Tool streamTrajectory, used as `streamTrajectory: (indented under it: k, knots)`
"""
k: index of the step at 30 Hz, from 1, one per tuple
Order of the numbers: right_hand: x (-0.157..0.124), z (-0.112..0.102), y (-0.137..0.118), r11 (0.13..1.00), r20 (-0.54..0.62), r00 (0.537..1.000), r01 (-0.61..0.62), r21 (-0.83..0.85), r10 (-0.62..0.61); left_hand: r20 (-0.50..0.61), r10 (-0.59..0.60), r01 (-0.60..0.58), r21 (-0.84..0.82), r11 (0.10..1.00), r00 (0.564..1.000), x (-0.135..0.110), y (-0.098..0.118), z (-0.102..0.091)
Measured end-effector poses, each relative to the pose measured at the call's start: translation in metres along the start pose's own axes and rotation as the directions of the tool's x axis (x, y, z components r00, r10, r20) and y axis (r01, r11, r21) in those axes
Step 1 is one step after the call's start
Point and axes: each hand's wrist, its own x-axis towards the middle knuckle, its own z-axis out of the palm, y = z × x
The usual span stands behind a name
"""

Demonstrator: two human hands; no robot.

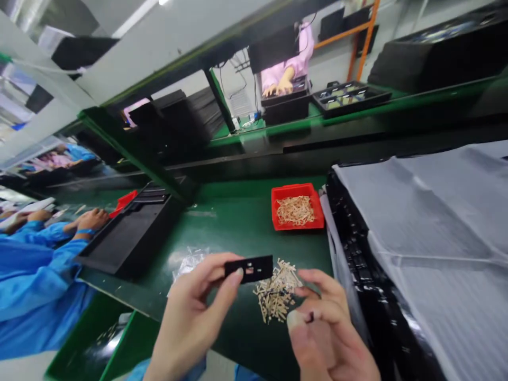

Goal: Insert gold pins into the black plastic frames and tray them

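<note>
The right hand (327,328) pinches a tiny dark piece (309,317) between thumb and fingertip, its other fingers loosely curled. The left hand (198,304) grips a flat black plate with small cutouts (262,266) between thumb and fingers, holding it above the green tabletop (234,211). Just beyond lies a loose pile of short tan strips (275,299), near crumpled clear plastic (190,261). Farther back sits a red bin (298,226) of similar strips; beyond the bench, a co-worker in pink (305,45) reaches into a black tray (286,108).
</note>
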Motion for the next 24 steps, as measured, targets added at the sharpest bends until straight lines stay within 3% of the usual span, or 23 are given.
streamTrajectory:
  k: [4,9,15,24]
  knots:
    - [0.006,-0.001,0.017,0.991,0.144,0.981,-0.133,0.018,0.130,0.010,-0.051,0.052,-0.032,0.998,0.999,-0.030,-0.013,0.013]
    - [0.009,-0.003,0.023,0.975,0.248,0.946,-0.221,0.030,0.207,-0.058,-0.079,0.076,-0.060,0.995,0.995,-0.041,-0.015,0.025]
    - [0.009,0.005,0.019,0.970,0.228,0.947,-0.239,0.035,0.225,-0.038,-0.070,0.067,-0.079,0.995,0.997,-0.044,-0.015,0.031]
    - [0.009,0.006,0.018,0.967,0.184,0.954,-0.250,0.046,0.238,-0.111,-0.090,0.083,-0.068,0.994,0.990,-0.047,-0.006,0.042]
